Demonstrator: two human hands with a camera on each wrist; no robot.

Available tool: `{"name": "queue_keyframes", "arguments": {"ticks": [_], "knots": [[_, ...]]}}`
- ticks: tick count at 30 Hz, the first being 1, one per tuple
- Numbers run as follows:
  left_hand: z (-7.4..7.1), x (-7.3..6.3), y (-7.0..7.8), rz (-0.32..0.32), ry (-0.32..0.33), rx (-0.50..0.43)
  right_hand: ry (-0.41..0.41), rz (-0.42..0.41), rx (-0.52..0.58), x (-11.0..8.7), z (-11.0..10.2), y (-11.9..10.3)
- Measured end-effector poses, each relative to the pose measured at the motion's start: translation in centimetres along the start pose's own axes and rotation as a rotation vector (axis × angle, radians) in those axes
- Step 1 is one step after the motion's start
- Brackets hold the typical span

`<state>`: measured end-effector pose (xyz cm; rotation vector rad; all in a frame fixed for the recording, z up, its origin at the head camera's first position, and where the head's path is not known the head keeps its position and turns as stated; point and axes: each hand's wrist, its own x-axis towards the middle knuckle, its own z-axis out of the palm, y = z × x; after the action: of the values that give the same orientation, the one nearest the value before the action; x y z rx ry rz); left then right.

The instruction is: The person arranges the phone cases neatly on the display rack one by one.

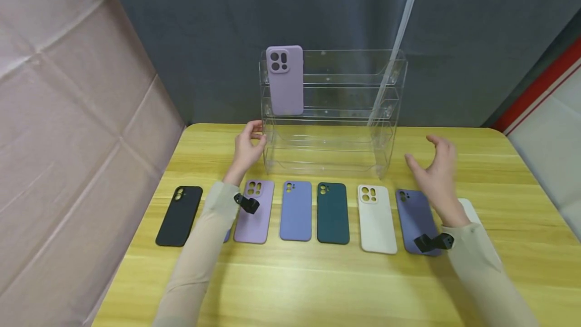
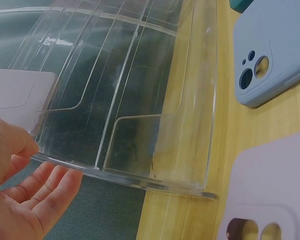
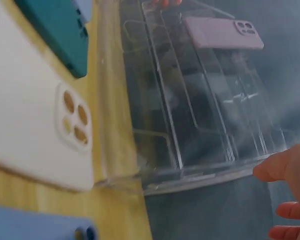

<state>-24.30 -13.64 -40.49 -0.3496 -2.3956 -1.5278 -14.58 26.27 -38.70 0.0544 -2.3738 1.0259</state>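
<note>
A clear acrylic tiered display rack [image 1: 324, 168] stands at the back of the table. One lilac phone case [image 1: 287, 87] leans upright in its upper left part. My left hand [image 1: 248, 148] is at the rack's left side, its loosely bent fingertips touching or almost touching the edge in the left wrist view. My right hand [image 1: 436, 173] is raised to the right of the rack, thumb and fingers spread, holding nothing. Beneath it lies a blue-purple phone case [image 1: 410, 216]; a white case [image 1: 469, 211] is partly hidden by the right forearm.
Across the table lie a black case [image 1: 179, 216], a second lilac case [image 1: 254, 218], a periwinkle case [image 1: 296, 211], a dark green case [image 1: 333, 213] and a white case [image 1: 376, 218]. The left sleeve mostly covers another blue case [image 1: 227, 236]. A dark curtain [image 1: 204, 39] hangs behind.
</note>
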Motion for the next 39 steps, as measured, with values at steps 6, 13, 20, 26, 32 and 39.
{"name": "queue_keyframes", "arguments": {"ticks": [6, 13, 20, 26, 32, 39], "knots": [[-0.1, 0.0, 0.1, -0.008, -0.004, 0.003, -0.024, 0.085, -0.061, -1.8, -1.4, 2.0], [-0.1, -0.1, 0.3, -0.021, -0.008, 0.022, -0.083, 0.191, -0.133, -3.4, -2.7, 4.9], [-0.1, -0.1, 0.3, -0.013, -0.008, 0.025, -0.136, 0.262, -0.204, -4.9, -3.8, 7.4], [-0.1, -0.1, 0.3, -0.001, -0.003, 0.012, -0.239, 0.369, -0.272, -6.1, -4.5, 8.7], [-0.1, 0.0, 0.2, 0.001, 0.003, 0.012, -0.326, 0.450, -0.355, -6.7, -4.8, 9.3], [-0.2, -0.1, 0.2, -0.001, -0.006, 0.022, -0.421, 0.547, -0.450, -6.8, -5.0, 9.3]]}}
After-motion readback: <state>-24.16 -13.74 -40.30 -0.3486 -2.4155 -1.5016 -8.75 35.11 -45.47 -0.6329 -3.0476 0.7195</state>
